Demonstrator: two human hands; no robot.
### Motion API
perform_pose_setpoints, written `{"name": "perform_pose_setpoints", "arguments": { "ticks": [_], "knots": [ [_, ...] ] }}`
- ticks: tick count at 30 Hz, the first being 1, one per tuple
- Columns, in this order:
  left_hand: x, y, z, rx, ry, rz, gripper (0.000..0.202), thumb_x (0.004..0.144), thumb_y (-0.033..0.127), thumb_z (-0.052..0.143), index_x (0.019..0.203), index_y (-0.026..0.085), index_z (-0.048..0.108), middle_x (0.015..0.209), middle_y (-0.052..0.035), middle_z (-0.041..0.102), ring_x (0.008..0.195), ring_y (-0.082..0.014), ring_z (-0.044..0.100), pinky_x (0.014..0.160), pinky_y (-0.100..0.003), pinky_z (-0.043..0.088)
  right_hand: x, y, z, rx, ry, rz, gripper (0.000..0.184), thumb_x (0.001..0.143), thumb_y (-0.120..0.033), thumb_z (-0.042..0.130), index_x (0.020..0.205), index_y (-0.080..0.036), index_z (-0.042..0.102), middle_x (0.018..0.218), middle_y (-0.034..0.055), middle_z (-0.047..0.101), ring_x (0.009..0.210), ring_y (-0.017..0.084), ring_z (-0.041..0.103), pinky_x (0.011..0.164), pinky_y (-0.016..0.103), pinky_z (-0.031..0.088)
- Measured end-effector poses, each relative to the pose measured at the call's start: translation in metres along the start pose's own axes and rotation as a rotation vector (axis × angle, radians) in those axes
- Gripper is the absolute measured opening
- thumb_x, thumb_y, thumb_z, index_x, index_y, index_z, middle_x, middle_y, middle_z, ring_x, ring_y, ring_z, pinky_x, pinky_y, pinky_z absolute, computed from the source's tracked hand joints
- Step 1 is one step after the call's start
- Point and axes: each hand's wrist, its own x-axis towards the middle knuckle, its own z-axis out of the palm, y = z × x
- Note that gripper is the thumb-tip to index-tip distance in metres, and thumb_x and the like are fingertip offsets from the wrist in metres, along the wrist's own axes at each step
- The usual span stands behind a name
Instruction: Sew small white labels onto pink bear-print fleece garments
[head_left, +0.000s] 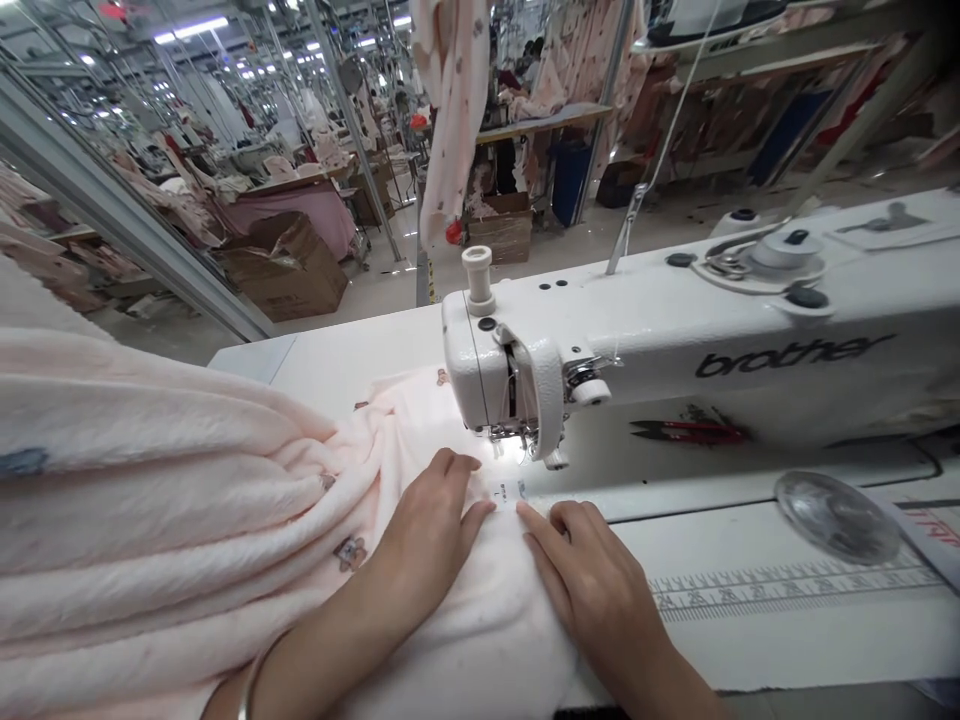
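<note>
Pale pink fleece fabric (480, 590) with small printed bears lies under the head of a white sewing machine (495, 370). A small white label (504, 494) with dark print rests on it just before the lit needle area. My left hand (431, 530) presses the fabric left of the label, its thumb and forefinger apart. To the right of the label, my right hand (592, 560) grips the fabric edge, its forefinger stretched to the label's side, the thumb close below and the other fingers curled. The needle tip is too bright to make out.
Red-handled thread snips (694, 430) lie under the machine arm. A clear round dish (836, 518) and a printed ruler strip (750, 592) are at the right. Bunched fleece fills the left. Cardboard boxes (289, 265) and other workstations stand beyond the table.
</note>
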Motion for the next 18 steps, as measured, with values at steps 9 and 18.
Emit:
{"name": "perform_pose_setpoints", "arguments": {
  "ticks": [9,18],
  "knots": [
    [-0.027,-0.022,0.005,0.324,-0.112,0.646,0.051,0.094,0.023,0.046,0.139,0.003,0.034,0.145,-0.0204,0.039,0.139,-0.0285,0.030,0.108,-0.043,0.042,-0.003,0.000,-0.001,0.024,-0.026,-0.001,0.027,0.092,-0.012,0.048,0.115,-0.008,0.062,0.079,0.0063,0.047,0.073,0.017,0.043,0.061,0.028,0.039],
    [-0.028,-0.029,0.013,0.344,-0.128,0.614,0.056,0.093,0.024,0.045,0.144,0.006,0.030,0.151,-0.0186,0.029,0.142,-0.0271,0.024,0.112,-0.043,0.038,-0.002,0.001,-0.001,0.035,-0.022,0.008,0.029,0.091,-0.010,0.048,0.117,-0.009,0.062,0.080,0.0064,0.048,0.073,0.017,0.043,0.061,0.028,0.040]
  ]
}}
